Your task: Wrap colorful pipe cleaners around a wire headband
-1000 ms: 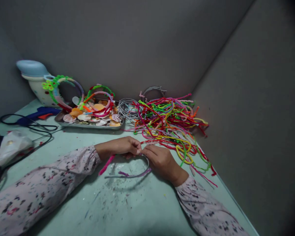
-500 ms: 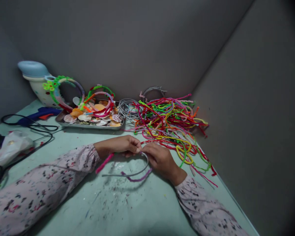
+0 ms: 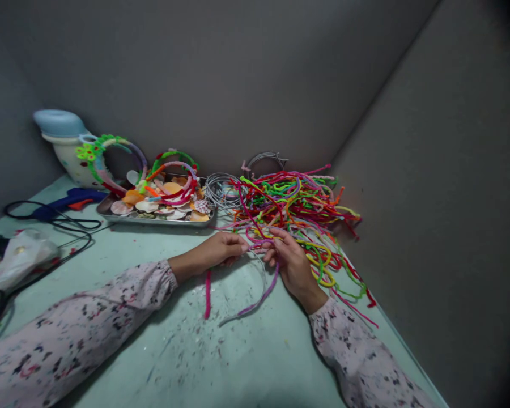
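Observation:
My left hand [image 3: 225,249] pinches one end of a curved grey wire hoop [image 3: 262,277], which arcs down over the table. A purple fuzzy stem [image 3: 272,288] runs from my right hand [image 3: 292,262] down along the hoop's lower part. Between my hands, a short purple-pink stretch of stem spans from the left fingertips to the right fingers, which are bent around it. Below my left hand hangs a bright pink stem [image 3: 208,294]; its upper end is hidden by the hand.
Behind lie a metal tray [image 3: 161,221] of shells with fuzzy hoops, coiled wires [image 3: 223,190] and a heap of coloured stems [image 3: 297,198]. At left stand a blue-lidded container [image 3: 72,153], a blue tool [image 3: 68,199] with black cord, and a plastic bag [image 3: 21,255].
My right hand has moved up and right, away from my left, with its fingers more spread. The hoop's free end has swung down and right; the pink stem now hangs nearly straight.

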Demonstrator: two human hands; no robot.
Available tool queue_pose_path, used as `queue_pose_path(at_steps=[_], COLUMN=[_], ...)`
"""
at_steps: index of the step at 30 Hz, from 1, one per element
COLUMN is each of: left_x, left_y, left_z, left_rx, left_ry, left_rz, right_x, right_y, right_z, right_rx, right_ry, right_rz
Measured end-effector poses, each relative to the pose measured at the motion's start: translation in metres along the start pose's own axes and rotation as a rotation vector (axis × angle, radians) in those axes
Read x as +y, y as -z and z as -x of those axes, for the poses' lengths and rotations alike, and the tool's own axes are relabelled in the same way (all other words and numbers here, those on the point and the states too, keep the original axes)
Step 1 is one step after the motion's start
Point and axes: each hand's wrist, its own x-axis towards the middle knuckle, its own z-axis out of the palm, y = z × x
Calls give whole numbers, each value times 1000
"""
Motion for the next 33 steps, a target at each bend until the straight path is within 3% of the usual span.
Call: queue_pose_path(at_steps=[6, 10, 18, 25, 29, 33], left_x=[1, 0, 0, 1, -2, -5], left_y=[-1, 0, 1, -4, -7, -10], left_z=[-1, -2, -4, -3, -4, -5], left_rx=[22, 71, 82, 92, 145, 149], left_ry=[23, 28, 13, -49, -43, -48], left_rz=[79, 156, 301, 430, 370, 291], right_x=[-1, -1, 6, 8, 5, 4], right_y=[7, 15, 15, 11, 7, 4], right_z=[-5, -9, -13, -8, -3, 0], right_rx=[-5, 55, 130, -14, -109, -110], right_ry=[-24, 25, -39, -108, -123, -118], right_rz=[-117, -164, -241, -129, -32, 15])
